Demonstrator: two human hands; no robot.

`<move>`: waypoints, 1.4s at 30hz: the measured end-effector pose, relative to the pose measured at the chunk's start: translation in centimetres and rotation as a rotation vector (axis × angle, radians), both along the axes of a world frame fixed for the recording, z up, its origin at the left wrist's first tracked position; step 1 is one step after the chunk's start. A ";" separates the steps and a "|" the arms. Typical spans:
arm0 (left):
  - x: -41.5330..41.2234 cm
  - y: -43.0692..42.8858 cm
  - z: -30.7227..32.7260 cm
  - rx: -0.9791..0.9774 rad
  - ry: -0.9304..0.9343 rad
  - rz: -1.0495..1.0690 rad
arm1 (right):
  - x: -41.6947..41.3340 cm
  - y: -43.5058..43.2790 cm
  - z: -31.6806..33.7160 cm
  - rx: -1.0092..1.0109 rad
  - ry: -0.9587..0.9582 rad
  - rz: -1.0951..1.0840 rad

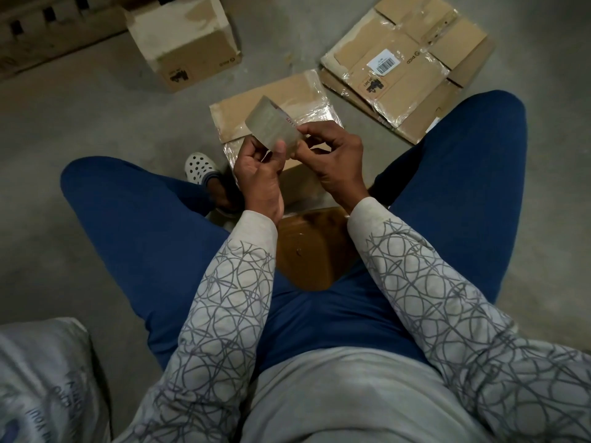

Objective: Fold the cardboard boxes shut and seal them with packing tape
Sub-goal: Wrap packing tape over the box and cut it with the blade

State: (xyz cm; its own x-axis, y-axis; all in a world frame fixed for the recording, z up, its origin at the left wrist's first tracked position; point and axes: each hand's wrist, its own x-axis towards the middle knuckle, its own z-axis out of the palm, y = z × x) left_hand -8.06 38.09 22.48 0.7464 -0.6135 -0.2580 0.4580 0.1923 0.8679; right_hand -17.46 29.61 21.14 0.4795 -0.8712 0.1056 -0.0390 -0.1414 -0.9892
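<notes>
**Your sleeves point(224, 298) forward, tape roll point(273, 124) held in both hands**

Your patterned sleeves reach forward. Your left hand point(260, 174) grips the tape roll, thumb on its outer face; your right hand point(335, 158) pinches the roll's right edge. You hold it above a taped cardboard box point(275, 97) on the floor point(80, 107). An upright box point(182, 36) stands far left, flattened boxes point(406, 65) lie far right
</notes>
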 end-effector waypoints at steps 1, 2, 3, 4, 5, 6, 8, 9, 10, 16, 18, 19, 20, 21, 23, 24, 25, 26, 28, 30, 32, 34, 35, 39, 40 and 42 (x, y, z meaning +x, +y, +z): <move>0.0 0.0 -0.1 -0.004 0.002 -0.002 | 0.0 0.0 0.0 0.004 -0.007 -0.003; 0.0 0.0 -0.1 -0.009 0.005 -0.002 | 0.0 0.0 -0.1 0.007 -0.016 -0.006; 0.0 0.0 -0.1 -0.011 0.010 -0.002 | 0.1 0.0 -0.1 0.013 -0.026 -0.007; 0.0 0.0 -0.1 -0.013 0.013 -0.001 | 0.1 -0.1 -0.1 0.022 -0.037 -0.007; 0.0 0.0 -0.1 -0.016 0.015 0.000 | 0.2 -0.1 -0.2 0.036 -0.048 -0.009; 0.1 0.0 -0.1 -0.019 0.016 0.002 | 0.2 -0.1 -0.3 0.052 -0.059 -0.010; 0.1 0.0 -0.1 -0.029 0.023 0.004 | 0.3 -0.1 -0.5 0.085 -0.068 -0.009; 0.1 0.0 -0.2 -0.034 0.028 0.005 | 0.4 0.0 -0.5 0.103 -0.072 -0.005; 0.0 0.1 -0.2 -0.038 0.030 0.007 | 0.5 0.0 -0.6 0.119 -0.076 -0.001; -0.1 0.1 -0.1 -0.041 0.002 0.050 | 0.8 0.4 -0.5 0.207 -0.100 -0.003; -0.4 0.1 -0.1 -0.046 -0.021 0.042 | 0.9 0.3 -0.4 0.218 -0.122 -0.035; -0.6 0.1 0.0 -0.039 -0.036 0.034 | 0.8 0.1 -0.3 0.225 -0.140 -0.060; -0.8 0.0 0.2 -0.029 -0.042 0.029 | 0.7 -0.2 -0.2 0.234 -0.155 -0.071; -0.8 0.0 0.2 -0.022 -0.035 0.032 | 0.6 -0.4 -0.1 0.241 -0.156 -0.058; -0.5 -0.1 0.3 -0.017 0.001 0.048 | 0.4 -0.3 0.1 0.244 -0.131 0.026; -0.3 -0.1 0.3 -0.021 0.024 0.052 | 0.4 0.0 0.2 0.239 -0.122 0.069; -0.2 -0.1 0.2 -0.028 0.046 0.048 | 0.4 0.3 0.3 0.232 -0.121 0.092; -0.2 -0.1 0.2 -0.030 0.059 0.040 | 0.5 0.5 0.3 0.233 -0.124 0.094; -0.2 -0.1 0.2 -0.032 0.064 0.019 | 0.6 0.5 0.3 0.253 -0.129 0.072; -0.1 0.0 0.2 -0.035 0.064 0.008 | 0.7 0.3 0.2 0.272 -0.134 0.073; 0.1 0.0 0.2 -0.043 0.076 0.013 | 0.7 0.2 0.2 0.278 -0.145 0.087; 0.0 0.0 0.1 -0.046 0.070 0.013 | 0.6 0.2 0.4 0.261 -0.142 0.082; -0.1 0.0 0.2 -0.046 0.060 0.013 | 0.5 0.2 0.5 0.244 -0.133 0.073; -0.3 0.0 0.3 -0.030 0.020 0.011 | 0.4 0.0 0.4 0.220 -0.115 0.038; -0.2 0.0 0.2 -0.029 0.013 0.009 | 0.4 0.0 0.3 0.213 -0.109 0.033; -0.1 0.1 0.1 -0.024 0.005 0.003 | 0.4 0.0 0.1 0.182 -0.089 0.021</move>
